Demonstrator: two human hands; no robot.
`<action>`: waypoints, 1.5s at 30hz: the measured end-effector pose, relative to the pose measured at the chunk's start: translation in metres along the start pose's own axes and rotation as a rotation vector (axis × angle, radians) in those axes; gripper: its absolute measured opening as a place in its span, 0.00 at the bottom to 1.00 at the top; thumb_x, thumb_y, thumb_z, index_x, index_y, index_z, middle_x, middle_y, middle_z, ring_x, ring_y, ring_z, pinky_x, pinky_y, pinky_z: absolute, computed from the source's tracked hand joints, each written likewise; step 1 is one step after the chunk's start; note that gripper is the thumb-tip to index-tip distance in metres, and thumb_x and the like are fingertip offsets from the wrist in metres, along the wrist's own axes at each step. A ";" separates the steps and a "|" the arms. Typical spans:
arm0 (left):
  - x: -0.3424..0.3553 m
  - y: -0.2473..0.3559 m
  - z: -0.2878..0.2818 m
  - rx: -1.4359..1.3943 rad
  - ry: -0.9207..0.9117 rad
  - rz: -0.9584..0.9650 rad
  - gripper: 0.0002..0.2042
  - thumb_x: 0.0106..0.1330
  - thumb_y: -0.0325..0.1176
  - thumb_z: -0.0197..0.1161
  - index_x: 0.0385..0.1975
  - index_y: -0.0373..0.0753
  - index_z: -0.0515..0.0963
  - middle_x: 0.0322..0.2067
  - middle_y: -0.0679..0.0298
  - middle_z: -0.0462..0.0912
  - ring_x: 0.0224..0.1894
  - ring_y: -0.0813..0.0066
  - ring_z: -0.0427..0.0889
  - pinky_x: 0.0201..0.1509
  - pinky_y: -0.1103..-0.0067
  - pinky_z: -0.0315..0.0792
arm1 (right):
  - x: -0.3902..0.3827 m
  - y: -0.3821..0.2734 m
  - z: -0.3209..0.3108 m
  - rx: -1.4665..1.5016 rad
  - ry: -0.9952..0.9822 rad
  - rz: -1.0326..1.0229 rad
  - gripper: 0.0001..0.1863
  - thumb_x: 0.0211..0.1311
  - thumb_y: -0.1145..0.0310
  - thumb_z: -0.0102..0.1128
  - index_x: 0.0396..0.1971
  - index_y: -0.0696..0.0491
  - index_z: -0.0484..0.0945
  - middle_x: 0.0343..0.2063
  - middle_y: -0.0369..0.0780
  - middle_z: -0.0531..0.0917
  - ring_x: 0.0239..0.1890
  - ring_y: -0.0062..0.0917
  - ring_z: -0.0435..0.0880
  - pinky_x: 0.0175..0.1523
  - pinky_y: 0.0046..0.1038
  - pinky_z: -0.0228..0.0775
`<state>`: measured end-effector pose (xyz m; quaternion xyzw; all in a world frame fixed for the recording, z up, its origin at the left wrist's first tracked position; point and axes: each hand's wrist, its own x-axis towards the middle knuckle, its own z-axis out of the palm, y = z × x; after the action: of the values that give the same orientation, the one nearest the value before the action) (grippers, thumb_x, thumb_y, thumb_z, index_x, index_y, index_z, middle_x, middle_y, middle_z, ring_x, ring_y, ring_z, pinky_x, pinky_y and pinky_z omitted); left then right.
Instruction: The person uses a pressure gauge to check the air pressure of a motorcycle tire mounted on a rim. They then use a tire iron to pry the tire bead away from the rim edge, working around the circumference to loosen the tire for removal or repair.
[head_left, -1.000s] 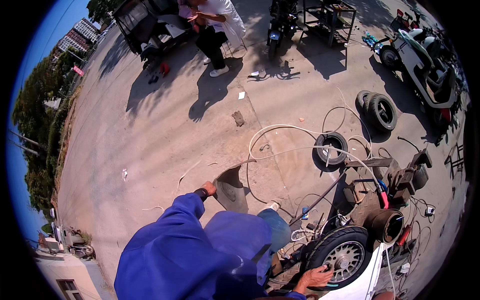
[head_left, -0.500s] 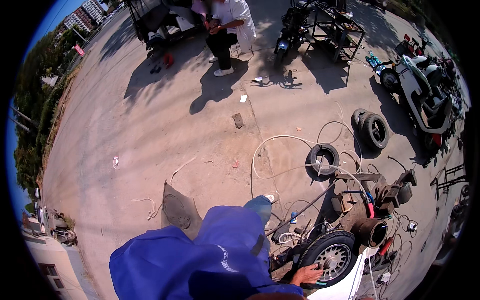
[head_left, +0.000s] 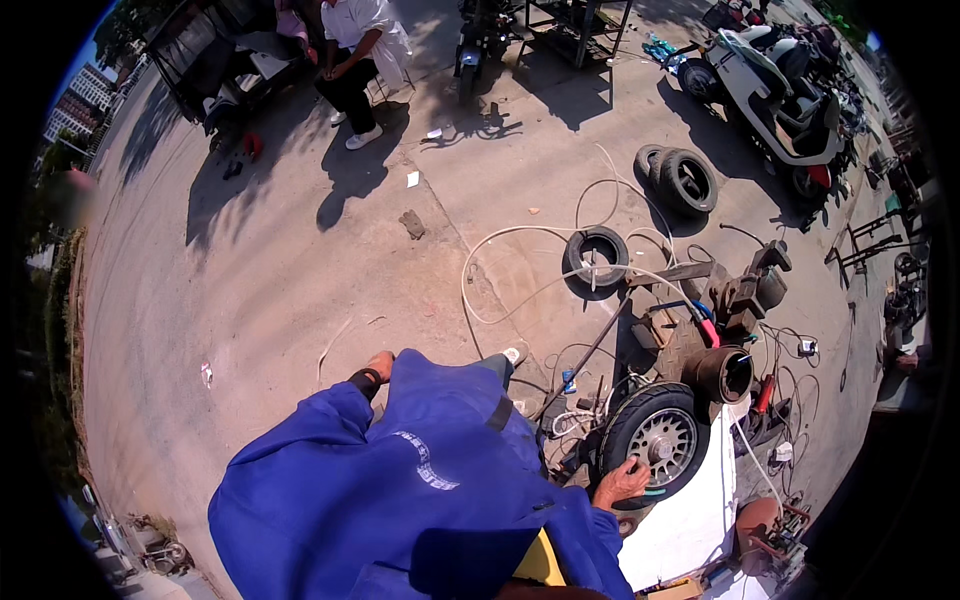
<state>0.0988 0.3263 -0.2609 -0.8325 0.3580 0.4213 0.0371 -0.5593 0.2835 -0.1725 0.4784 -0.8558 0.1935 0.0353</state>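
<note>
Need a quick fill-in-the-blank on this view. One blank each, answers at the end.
1. The hand at the wheel is the camera wearer's own ____ one.
2. The wearer's sleeves are ____ in colour.
3. The other person near the top edge wears a ____ top with dark trousers.
4. In the picture, the lone tyre lies to the ____ of the grouped tyres.

Missing words: right; blue; white; left.
</note>
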 end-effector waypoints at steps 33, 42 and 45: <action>0.066 0.033 -0.060 0.246 -0.080 0.334 0.22 0.63 0.43 0.67 0.44 0.26 0.84 0.41 0.36 0.87 0.48 0.48 0.89 0.50 0.60 0.79 | 0.036 -0.005 -0.008 -0.191 -0.160 0.430 0.24 0.65 0.44 0.64 0.54 0.44 0.83 0.68 0.35 0.71 0.79 0.38 0.50 0.78 0.60 0.31; 0.025 0.003 -0.009 0.210 -0.097 0.207 0.20 0.65 0.43 0.65 0.44 0.29 0.85 0.42 0.38 0.88 0.49 0.48 0.89 0.50 0.60 0.78 | 0.030 0.004 -0.009 -0.105 -0.189 0.299 0.19 0.65 0.60 0.64 0.55 0.44 0.85 0.66 0.29 0.75 0.78 0.40 0.50 0.76 0.65 0.31; 0.026 0.003 0.000 0.181 -0.071 0.195 0.21 0.65 0.43 0.65 0.44 0.29 0.85 0.42 0.39 0.88 0.49 0.48 0.88 0.50 0.60 0.78 | 0.027 0.006 -0.004 -0.133 -0.165 0.294 0.19 0.64 0.61 0.66 0.55 0.42 0.85 0.65 0.26 0.75 0.78 0.41 0.50 0.75 0.66 0.32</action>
<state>0.1071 0.3096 -0.2796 -0.7715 0.4724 0.4178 0.0836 -0.5798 0.2660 -0.1644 0.3590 -0.9274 0.0997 -0.0321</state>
